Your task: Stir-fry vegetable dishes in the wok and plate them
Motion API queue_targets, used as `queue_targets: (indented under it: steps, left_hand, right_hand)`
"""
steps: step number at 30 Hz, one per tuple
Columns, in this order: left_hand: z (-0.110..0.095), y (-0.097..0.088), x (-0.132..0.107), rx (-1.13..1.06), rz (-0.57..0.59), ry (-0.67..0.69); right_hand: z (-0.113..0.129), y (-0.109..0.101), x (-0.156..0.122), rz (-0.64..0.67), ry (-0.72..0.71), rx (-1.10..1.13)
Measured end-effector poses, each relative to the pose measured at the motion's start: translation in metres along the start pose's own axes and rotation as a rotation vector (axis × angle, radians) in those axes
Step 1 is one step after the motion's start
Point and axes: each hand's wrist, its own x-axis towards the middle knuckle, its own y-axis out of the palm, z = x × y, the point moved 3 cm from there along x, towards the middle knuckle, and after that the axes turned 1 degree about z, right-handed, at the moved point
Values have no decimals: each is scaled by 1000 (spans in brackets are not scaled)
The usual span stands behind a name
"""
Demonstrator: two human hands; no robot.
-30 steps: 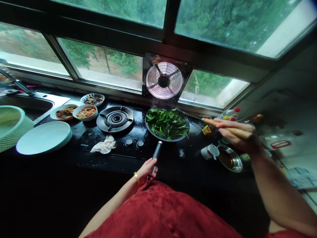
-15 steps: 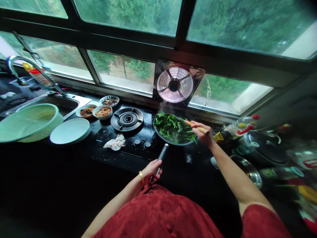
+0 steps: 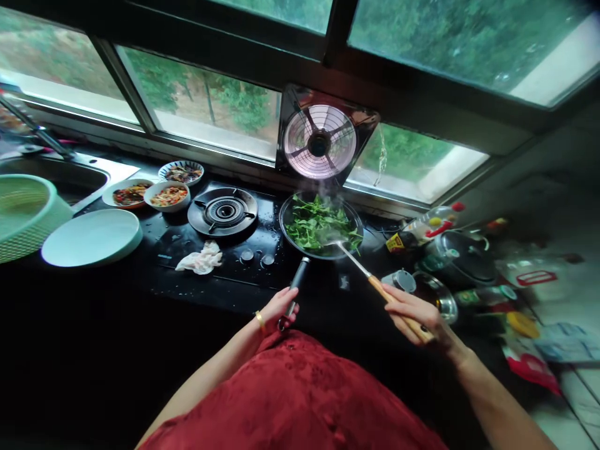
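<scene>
A black pan (image 3: 285, 215) full of steaming green leaves (image 3: 319, 224) sits on the right burner of a black stove. My left hand (image 3: 278, 308) is closed round the end of the pan's dark handle (image 3: 299, 281). My right hand (image 3: 412, 314) grips the wooden handle of a metal spatula (image 3: 363, 272). The spatula's blade rests in the leaves at the pan's near right side.
The left burner (image 3: 223, 211) stands bare, a crumpled cloth (image 3: 200, 259) before it. Three dishes of food (image 3: 152, 187), a white plate (image 3: 91, 237), a green basket (image 3: 23, 212) and the sink lie left. Bottles, a metal bowl (image 3: 435, 297) and a pot crowd the right. A fan (image 3: 319, 140) hangs behind the pan.
My right hand has drawn back from the pan's far right rim toward me, and the spatula now reaches in from the near right. My left hand has stayed on the pan handle.
</scene>
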Motion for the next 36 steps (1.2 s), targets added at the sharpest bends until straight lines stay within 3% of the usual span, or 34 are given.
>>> queue_targets:
  steps: [4, 11, 14, 18, 22, 24, 26, 30, 33, 36]
  left_hand:
    - [3, -3, 3, 35, 14, -25]
    - [-7, -6, 0, 71, -20, 6]
    - [-14, -11, -3, 100, -37, 20]
    - [-17, -15, -4, 101, -48, 15]
    - [-13, -16, -1, 80, -38, 18]
    - [-13, -16, 0, 74, -37, 27]
    - [-13, -17, 0, 74, -42, 25]
    - [-13, -19, -2, 78, -51, 7]
    - [-12, -21, -2, 71, -51, 3]
    - [-12, -21, -4, 60, -56, 12]
  right_hand:
    - [8, -13, 5, -22, 102, 33]
    - [-26, 26, 84, -62, 154, 85]
    - [-32, 28, 107, 17, 158, 82]
    - [-19, -1, 117, 60, 142, 81]
    - [-19, -53, 112, -123, 235, 49]
    - [-40, -67, 111, -248, 325, 50]
    - [-78, -64, 112, -382, 449, 151]
    - [-168, -17, 119, -667, 679, 511]
    - [-208, 23, 126, -708, 704, 617]
    - [-220, 46, 131, -643, 692, 715]
